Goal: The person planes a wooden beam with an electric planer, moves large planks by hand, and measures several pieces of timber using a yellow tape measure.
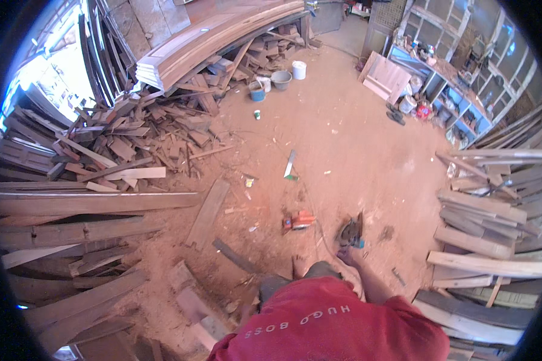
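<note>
A dark circular saw (350,231) with a teal part rests on the sawdust-covered floor, in front of me and slightly right. My right hand (345,256) reaches down to its near end, fingers closed around what looks like its handle. Left of the saw lies an orange-red power tool (299,221), apart from both hands. A thin cord (320,231) runs between the two tools. My left hand (246,311) is only a blurred patch beside my body, near some wood pieces, and its fingers cannot be made out.
Lumber stacks line the left (96,204) and right (494,262). A scrap-wood heap (144,129) lies far left, beside long stacked boards (223,39). Buckets (281,79) stand farther back. A handsaw (291,165) and a loose plank (209,212) lie on the floor. Blue shelving (457,87) stands far right.
</note>
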A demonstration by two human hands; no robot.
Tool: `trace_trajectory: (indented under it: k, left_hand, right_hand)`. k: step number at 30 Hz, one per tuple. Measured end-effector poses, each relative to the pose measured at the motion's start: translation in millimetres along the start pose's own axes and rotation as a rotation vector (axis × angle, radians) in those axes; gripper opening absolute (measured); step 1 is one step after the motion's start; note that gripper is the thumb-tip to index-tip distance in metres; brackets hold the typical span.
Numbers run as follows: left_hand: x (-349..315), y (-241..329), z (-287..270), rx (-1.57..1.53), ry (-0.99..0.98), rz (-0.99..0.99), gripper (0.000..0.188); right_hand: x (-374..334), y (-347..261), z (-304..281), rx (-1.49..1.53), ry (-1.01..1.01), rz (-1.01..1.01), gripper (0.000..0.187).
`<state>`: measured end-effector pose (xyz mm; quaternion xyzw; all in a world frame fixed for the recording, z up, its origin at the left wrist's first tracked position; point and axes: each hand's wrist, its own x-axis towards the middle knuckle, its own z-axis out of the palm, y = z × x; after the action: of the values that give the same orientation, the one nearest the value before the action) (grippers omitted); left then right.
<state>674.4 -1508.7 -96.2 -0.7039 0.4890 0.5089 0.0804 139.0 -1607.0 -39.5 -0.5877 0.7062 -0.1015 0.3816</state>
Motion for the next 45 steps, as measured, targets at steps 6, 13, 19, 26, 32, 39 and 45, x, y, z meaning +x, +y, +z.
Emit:
trace_trajectory:
  k: [6,13,19,26,32,39,45]
  left_hand:
    - [70,73,-65,-0.090,0.093,-0.079,0.039]
    - [225,191,-195,0.075,0.278,-0.084,0.044]
    - [354,386,-358,0.226,0.230,0.121,0.043]
    - [463,592,-515,0.237,0.113,0.297,0.046]
    - [527,679,-570,0.257,0.201,0.399,0.046]
    - [603,625,-564,0.274,0.116,0.201,0.040]
    - [650,579,-591,0.461,0.035,0.122,0.040]
  right_hand:
    - [70,43,-29,0.552,0.236,0.494,0.032]
    - [206,-12,-7,0.524,0.002,0.565,0.034]
    - [369,-65,-32,0.143,-0.195,0.318,0.037]
    - [532,-138,-160,0.584,0.233,0.368,0.032]
    - [657,-78,-163,0.349,0.118,0.223,0.027]
    - [773,-127,-218,0.027,0.021,0.268,0.033]
    - [969,-113,-339,-0.067,0.313,0.067,0.039]
